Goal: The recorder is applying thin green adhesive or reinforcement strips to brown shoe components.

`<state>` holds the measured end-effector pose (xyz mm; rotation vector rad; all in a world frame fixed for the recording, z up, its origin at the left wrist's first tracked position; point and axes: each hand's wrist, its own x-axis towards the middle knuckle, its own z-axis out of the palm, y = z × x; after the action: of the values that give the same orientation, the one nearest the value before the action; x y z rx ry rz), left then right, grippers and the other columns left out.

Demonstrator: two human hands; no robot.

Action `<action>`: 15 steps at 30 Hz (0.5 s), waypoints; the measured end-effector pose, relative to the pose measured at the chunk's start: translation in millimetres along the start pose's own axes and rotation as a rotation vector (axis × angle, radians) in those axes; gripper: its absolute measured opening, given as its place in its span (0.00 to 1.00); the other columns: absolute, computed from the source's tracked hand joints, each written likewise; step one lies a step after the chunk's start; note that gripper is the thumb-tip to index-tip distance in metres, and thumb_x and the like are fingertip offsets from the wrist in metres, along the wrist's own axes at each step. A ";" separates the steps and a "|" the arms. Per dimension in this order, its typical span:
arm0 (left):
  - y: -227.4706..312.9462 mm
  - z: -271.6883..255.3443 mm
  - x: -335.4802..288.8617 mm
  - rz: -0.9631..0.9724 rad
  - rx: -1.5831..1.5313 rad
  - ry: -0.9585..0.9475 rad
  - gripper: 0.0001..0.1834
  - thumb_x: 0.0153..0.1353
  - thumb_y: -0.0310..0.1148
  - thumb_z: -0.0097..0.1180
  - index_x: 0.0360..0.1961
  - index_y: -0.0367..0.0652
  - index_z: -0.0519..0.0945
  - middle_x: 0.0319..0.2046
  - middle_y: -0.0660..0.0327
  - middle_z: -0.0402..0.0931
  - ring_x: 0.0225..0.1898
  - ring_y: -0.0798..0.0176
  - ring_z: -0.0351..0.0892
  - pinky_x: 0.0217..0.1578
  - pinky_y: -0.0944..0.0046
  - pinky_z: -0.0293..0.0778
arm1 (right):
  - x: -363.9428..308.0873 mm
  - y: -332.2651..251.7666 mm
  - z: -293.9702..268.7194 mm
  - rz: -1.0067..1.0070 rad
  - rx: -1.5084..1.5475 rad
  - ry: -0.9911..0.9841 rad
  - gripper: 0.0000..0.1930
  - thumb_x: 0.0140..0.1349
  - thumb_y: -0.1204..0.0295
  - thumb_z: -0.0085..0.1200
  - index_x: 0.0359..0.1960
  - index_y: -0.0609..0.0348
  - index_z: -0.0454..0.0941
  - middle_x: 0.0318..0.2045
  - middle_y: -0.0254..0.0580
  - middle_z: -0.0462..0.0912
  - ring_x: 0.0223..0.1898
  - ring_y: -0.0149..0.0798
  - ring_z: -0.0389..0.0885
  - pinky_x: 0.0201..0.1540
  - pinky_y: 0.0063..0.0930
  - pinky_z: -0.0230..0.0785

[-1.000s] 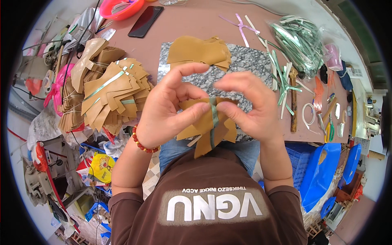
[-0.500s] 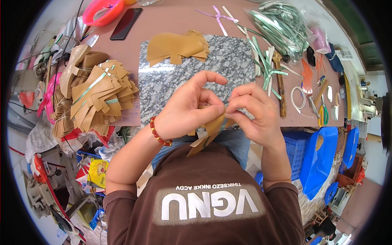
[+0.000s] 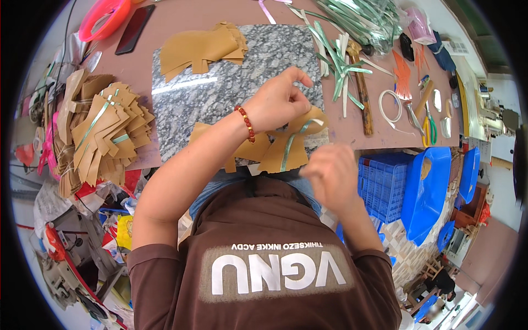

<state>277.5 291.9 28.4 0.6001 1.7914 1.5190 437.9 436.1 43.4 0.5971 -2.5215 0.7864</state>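
My left hand (image 3: pixel 279 102), with a red bead bracelet at the wrist, has curled fingers on the upper edge of a bundle of tan leather-like cut pieces (image 3: pixel 270 158). A green strip (image 3: pixel 288 147) crosses this bundle, its pale end sticking out at the right. The bundle lies at the near edge of a speckled stone slab (image 3: pixel 236 96), and my left forearm covers part of it. Just right of the bundle my right hand (image 3: pixel 333 170) is apart from it, fingers smeared by motion. Another stack of tan pieces (image 3: pixel 201 47) rests on the slab's far left.
Tied tan bundles (image 3: pixel 107 132) pile up at the left. A phone (image 3: pixel 135 28) and a pink bowl (image 3: pixel 104 19) stand far left. Loose green and white strips (image 3: pixel 335 66), a hammer (image 3: pixel 360 91) and scissors (image 3: pixel 429 129) lie right. Blue crates (image 3: pixel 385 187) sit below the table.
My right hand has let go of the bundle and dropped towards me. My left hand has moved right and up, and the bundle now lies flatter on the slab's edge. The view has shifted.
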 end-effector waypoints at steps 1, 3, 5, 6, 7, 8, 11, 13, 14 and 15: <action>-0.1 2.2 -0.5 -0.011 -0.041 -0.056 0.19 0.63 0.24 0.57 0.54 0.38 0.67 0.31 0.64 0.79 0.33 0.75 0.76 0.34 0.71 0.71 | 0.1 5.4 4.9 0.135 0.029 0.116 0.10 0.50 0.76 0.65 0.33 0.55 0.77 0.34 0.38 0.79 0.39 0.41 0.80 0.40 0.39 0.68; 2.9 7.4 -2.9 -0.028 -0.064 -0.092 0.20 0.63 0.24 0.56 0.55 0.38 0.67 0.31 0.64 0.80 0.34 0.74 0.76 0.34 0.70 0.71 | 12.9 14.0 3.2 0.299 0.050 0.174 0.11 0.49 0.76 0.67 0.33 0.55 0.78 0.34 0.37 0.79 0.38 0.41 0.79 0.40 0.39 0.68; -0.2 12.1 -2.5 -0.032 -0.106 -0.107 0.19 0.64 0.24 0.55 0.55 0.38 0.67 0.33 0.64 0.79 0.34 0.75 0.75 0.35 0.70 0.72 | 18.0 28.1 3.4 0.459 0.072 0.228 0.12 0.48 0.77 0.68 0.33 0.55 0.79 0.35 0.37 0.80 0.36 0.42 0.79 0.40 0.39 0.68; -2.0 13.7 -0.6 -0.035 -0.106 -0.111 0.19 0.64 0.24 0.55 0.55 0.38 0.67 0.33 0.64 0.79 0.34 0.75 0.75 0.35 0.70 0.72 | 14.3 39.5 5.5 0.361 -0.010 0.191 0.11 0.48 0.76 0.68 0.33 0.54 0.79 0.34 0.36 0.80 0.36 0.41 0.79 0.39 0.38 0.68; -3.3 14.8 2.1 0.006 -0.002 -0.044 0.19 0.64 0.23 0.55 0.55 0.39 0.68 0.32 0.63 0.80 0.34 0.73 0.77 0.35 0.69 0.73 | 10.9 45.4 6.3 0.262 -0.091 0.153 0.11 0.47 0.75 0.68 0.32 0.54 0.80 0.34 0.35 0.80 0.35 0.40 0.78 0.39 0.36 0.67; -5.2 15.9 4.9 0.047 0.102 0.024 0.18 0.64 0.23 0.55 0.54 0.40 0.68 0.30 0.62 0.81 0.33 0.70 0.79 0.35 0.68 0.73 | 7.3 46.9 6.0 0.266 -0.090 0.152 0.11 0.47 0.75 0.68 0.32 0.54 0.80 0.34 0.35 0.80 0.35 0.40 0.78 0.39 0.36 0.67; -19.5 20.7 11.6 0.204 0.329 0.083 0.17 0.62 0.22 0.56 0.52 0.42 0.69 0.28 0.58 0.82 0.33 0.60 0.83 0.36 0.63 0.76 | 3.5 42.5 7.6 0.092 -0.235 0.061 0.07 0.48 0.75 0.65 0.28 0.55 0.79 0.33 0.34 0.79 0.33 0.37 0.78 0.38 0.33 0.66; -27.4 17.5 22.6 0.197 0.404 0.142 0.17 0.62 0.22 0.56 0.50 0.42 0.70 0.28 0.56 0.82 0.33 0.55 0.83 0.36 0.60 0.76 | -5.6 31.9 9.6 -0.012 -0.182 -0.056 0.05 0.49 0.74 0.61 0.27 0.57 0.78 0.32 0.33 0.79 0.33 0.36 0.77 0.38 0.30 0.64; -31.1 16.5 25.8 0.196 0.482 0.199 0.16 0.61 0.21 0.56 0.49 0.43 0.70 0.28 0.55 0.82 0.33 0.50 0.83 0.36 0.57 0.77 | -9.4 23.8 10.5 -0.010 -0.179 -0.060 0.05 0.49 0.74 0.61 0.27 0.57 0.78 0.32 0.33 0.79 0.33 0.36 0.77 0.38 0.30 0.64; -33.0 16.3 25.1 0.219 0.469 0.198 0.15 0.61 0.21 0.55 0.49 0.43 0.70 0.29 0.55 0.82 0.33 0.48 0.83 0.36 0.55 0.78 | -12.7 14.3 10.4 0.007 -0.128 -0.124 0.05 0.49 0.74 0.60 0.26 0.57 0.77 0.32 0.34 0.78 0.34 0.36 0.78 0.38 0.31 0.64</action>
<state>276.6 314.1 -10.2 0.9227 2.3249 1.3328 438.1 443.9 23.0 0.6101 -2.6637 0.6012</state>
